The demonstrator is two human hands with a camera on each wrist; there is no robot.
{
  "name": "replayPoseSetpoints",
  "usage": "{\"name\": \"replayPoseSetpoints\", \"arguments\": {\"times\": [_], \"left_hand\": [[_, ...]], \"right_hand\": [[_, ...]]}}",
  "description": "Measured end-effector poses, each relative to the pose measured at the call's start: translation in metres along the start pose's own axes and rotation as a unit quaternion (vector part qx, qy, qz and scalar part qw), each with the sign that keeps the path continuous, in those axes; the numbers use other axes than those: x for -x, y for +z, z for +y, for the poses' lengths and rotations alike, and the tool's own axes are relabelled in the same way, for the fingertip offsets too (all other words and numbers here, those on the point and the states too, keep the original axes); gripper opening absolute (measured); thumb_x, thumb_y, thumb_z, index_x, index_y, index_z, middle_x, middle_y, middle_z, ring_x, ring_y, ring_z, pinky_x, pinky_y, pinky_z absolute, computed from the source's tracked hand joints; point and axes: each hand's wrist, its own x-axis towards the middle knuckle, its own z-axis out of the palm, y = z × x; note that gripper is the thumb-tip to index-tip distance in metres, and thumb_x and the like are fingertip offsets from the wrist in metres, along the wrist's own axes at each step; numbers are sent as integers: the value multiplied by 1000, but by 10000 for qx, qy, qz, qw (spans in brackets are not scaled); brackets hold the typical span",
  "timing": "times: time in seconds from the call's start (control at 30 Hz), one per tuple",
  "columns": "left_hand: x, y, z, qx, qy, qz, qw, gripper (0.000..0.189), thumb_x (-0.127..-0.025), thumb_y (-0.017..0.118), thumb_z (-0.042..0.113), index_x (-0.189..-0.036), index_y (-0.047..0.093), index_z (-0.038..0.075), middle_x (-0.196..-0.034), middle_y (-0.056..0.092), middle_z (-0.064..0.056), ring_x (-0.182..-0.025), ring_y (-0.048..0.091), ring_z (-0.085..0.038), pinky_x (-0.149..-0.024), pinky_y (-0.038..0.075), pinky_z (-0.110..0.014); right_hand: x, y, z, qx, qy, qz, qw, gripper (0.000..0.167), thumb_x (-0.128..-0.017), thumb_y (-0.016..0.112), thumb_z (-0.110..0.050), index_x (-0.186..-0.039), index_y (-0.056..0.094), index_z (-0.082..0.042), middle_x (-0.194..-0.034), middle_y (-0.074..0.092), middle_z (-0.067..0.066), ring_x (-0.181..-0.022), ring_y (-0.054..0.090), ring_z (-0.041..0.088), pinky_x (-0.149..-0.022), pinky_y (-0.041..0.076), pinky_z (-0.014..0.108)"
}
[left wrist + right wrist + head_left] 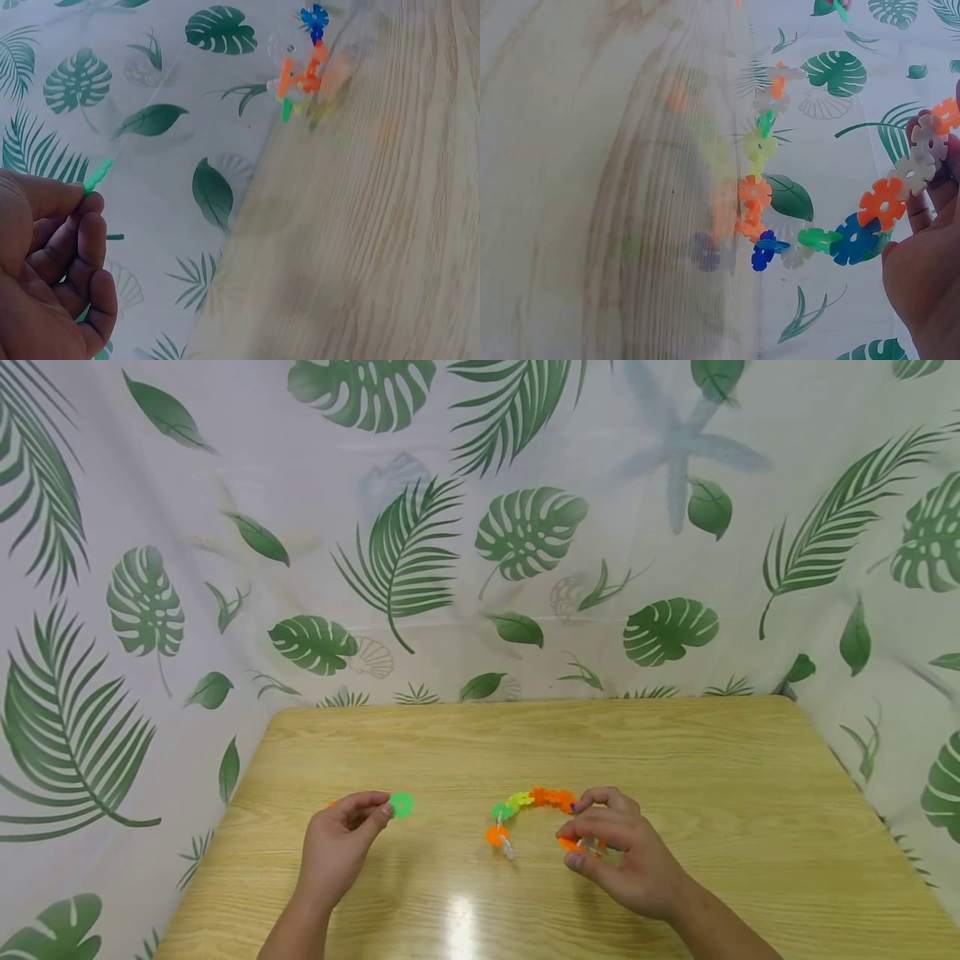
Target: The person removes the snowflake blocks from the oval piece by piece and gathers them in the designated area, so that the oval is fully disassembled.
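Between thumb and fingertips, my left hand (333, 847) pinches a single green snowflake disc (402, 805); in the left wrist view this green disc (98, 175) appears nearly edge-on. To the right, my right hand (637, 868) holds one end of a curved chain of linked snowflake discs (555, 797). Orange, white, blue, green and yellow pieces make up the chain, and the right wrist view shows white discs (913, 174) and an orange disc (946, 113) at the fingers. The chain's other end, an orange disc (497, 836) with white ones, curves toward the left hand, apart from the green disc.
Both hands are over a wood-grain table (450, 743). A small orange piece (332, 804) shows partly behind the left hand. A leaf-printed cloth (450, 568) hangs behind the table and along both sides.
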Motion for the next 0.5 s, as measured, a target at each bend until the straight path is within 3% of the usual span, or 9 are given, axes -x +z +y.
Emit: {"name": "replayPoseSetpoints", "arguments": {"times": [0.33,0.5], "left_hand": [[-12,-13,-20,-301,-310,188,9989,23,-100,73,20,-117,75,6,-106,75,-8,-102,71,-33,-86,57,-26],[-17,-19,-28,-572,-333,222,9976,22,-100,71,19,-117,75,5,-105,75,-11,-98,71,-33,-74,55,-21]], "right_hand": [[0,-1,-2,17,-118,60,9999,36,-86,82,-3,-111,73,-28,-94,70,-13,-116,49,27,-102,23,40],[0,-1,-4,45,-244,90,9997,34,-87,82,-6,-112,73,-28,-94,71,-11,-115,49,28,-101,24,42]]}}
